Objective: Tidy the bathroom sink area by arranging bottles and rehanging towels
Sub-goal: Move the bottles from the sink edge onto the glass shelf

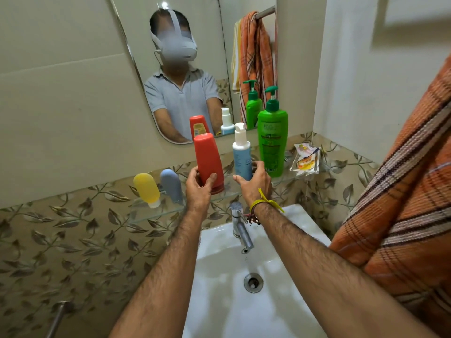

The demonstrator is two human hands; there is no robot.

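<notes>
My left hand [198, 185] grips a red bottle [208, 159] standing cap-down on the glass shelf [156, 207]. My right hand [253, 182] wraps the base of a white and blue pump bottle [241, 152] just to its right. A tall green pump bottle [272, 137] stands beside that. At the shelf's left end a yellow tube [147, 189] and a grey-blue tube [172, 185] stand cap-down. An orange checked towel [402, 215] hangs at the right edge of view.
A white sink [219, 276] with a chrome tap [240, 226] lies below the shelf. A small plastic packet [306, 159] rests at the shelf's right end. The mirror [136, 45] shows a person and more towels on a rail.
</notes>
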